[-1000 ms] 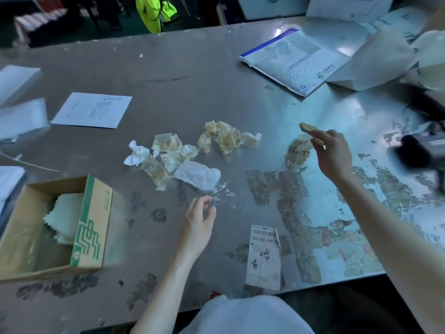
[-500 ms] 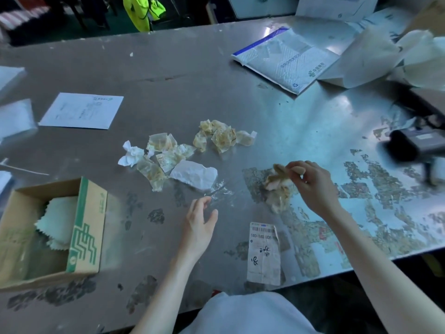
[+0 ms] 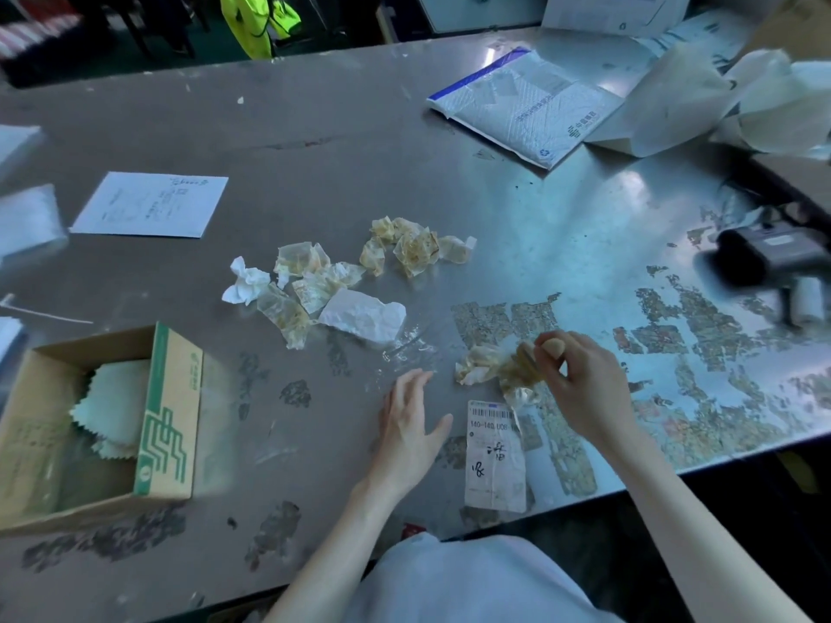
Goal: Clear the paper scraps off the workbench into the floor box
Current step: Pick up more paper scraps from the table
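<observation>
Crumpled yellowish paper scraps (image 3: 413, 249) lie in a loose cluster mid-bench, with a second group (image 3: 306, 281) and a white crumpled sheet (image 3: 362, 314) just left of it. My right hand (image 3: 584, 388) pinches a clump of yellowish scraps (image 3: 499, 368) that rests on the metal workbench (image 3: 314, 128) near the front edge. My left hand (image 3: 409, 429) lies flat beside that clump, fingers apart, holding nothing. A clear film scrap (image 3: 409, 348) sits just beyond its fingertips. No floor box is in view.
An open cardboard box (image 3: 173, 411) with pale pads stands on the bench at front left. A barcode label (image 3: 494, 456) lies by the front edge. A printed sheet (image 3: 153, 204), a padded mailer (image 3: 526, 105), white wrapping (image 3: 674, 101) and a dark device (image 3: 773, 258) ring the bench.
My right hand has dragged the clump of scraps from the right-middle of the bench toward me and to the left. My left hand has spread flat beside it.
</observation>
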{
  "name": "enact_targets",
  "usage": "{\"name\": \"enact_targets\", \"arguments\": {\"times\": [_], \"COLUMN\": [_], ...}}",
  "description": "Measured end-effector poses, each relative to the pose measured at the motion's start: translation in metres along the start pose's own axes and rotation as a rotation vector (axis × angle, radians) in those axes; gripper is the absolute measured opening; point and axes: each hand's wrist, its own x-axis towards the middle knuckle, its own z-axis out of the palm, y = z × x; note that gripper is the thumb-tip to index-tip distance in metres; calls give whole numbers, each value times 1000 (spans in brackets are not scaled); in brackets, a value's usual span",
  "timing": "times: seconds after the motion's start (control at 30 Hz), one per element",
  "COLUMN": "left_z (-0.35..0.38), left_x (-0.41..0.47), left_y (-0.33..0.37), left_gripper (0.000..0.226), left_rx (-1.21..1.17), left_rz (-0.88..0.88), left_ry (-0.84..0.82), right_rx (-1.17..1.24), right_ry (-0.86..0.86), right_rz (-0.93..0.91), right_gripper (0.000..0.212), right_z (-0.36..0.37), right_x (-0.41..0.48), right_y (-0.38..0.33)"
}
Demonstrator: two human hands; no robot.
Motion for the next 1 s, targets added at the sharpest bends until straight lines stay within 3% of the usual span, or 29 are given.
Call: {"name": "enact_targets", "arguments": {"times": [0.1, 0.23, 0.3, 0.47, 0.57, 0.63, 0.8, 1.0], "left_z": [5, 8, 8, 2, -2, -2, 1, -3], "left_x": [5, 10, 6, -16, -27, -31, -36, -39], "left_y": [2, -6, -11, -28, -33, -34, -34, -37], "left_gripper": [72, 81, 80, 73, 62, 55, 48, 50], "left_rx": [32, 122, 145, 154, 160, 159, 191, 214], "left_rz": [-4, 13, 5, -9, -2, 4, -10, -6], "left_ry": [-61, -103, -86, 37, 65, 72, 48, 26], "right_rx": [52, 240, 309, 502, 584, 536, 257, 225], "right_ry": [-54, -44, -24, -15, 76, 148, 174, 76], "right_rz": [-31, 1, 2, 125, 180, 155, 82, 57], "right_gripper": [9, 16, 22, 15, 14, 12, 37, 23], "right_z": [11, 23, 25, 28, 22, 14, 4, 21], "right_x": [-15, -29, -36, -46, -44, -43, -51, -65], "right_y": [-10, -27, -38, -43, -39, -35, -24, -40]}}
